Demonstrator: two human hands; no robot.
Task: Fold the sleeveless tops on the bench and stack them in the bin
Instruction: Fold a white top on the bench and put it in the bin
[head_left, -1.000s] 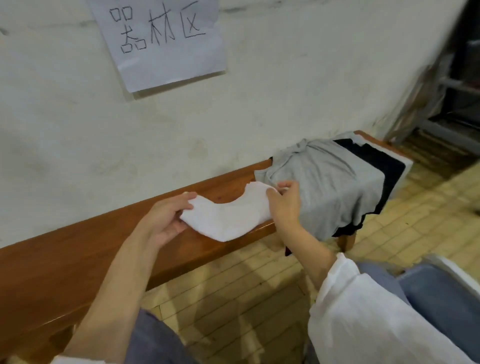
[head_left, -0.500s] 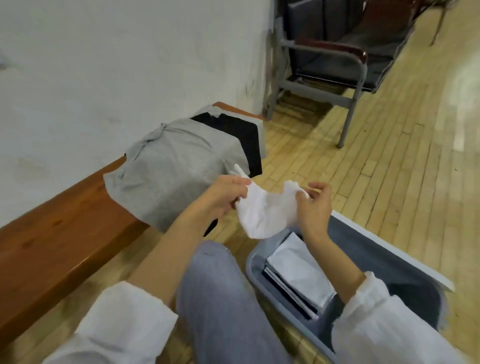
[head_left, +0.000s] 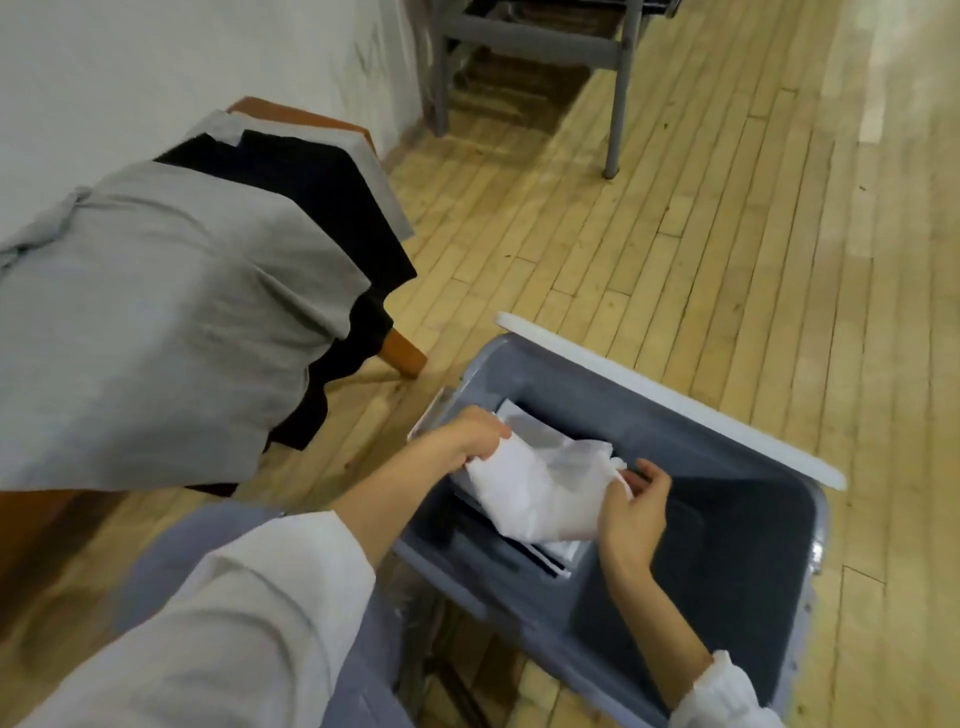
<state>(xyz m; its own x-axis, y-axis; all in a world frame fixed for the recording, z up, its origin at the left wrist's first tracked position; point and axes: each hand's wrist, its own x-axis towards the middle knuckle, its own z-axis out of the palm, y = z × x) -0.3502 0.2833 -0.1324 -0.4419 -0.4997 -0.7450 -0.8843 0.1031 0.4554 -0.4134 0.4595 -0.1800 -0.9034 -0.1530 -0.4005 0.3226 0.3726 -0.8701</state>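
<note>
Over the bin, left hand and right hand pinch the white top; lower it level (edges aligned) onto the stack.

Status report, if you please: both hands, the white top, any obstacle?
Left hand, right hand: each holds white top. Top inside grey bin, over folded stack. No obstacle seen.
</note>
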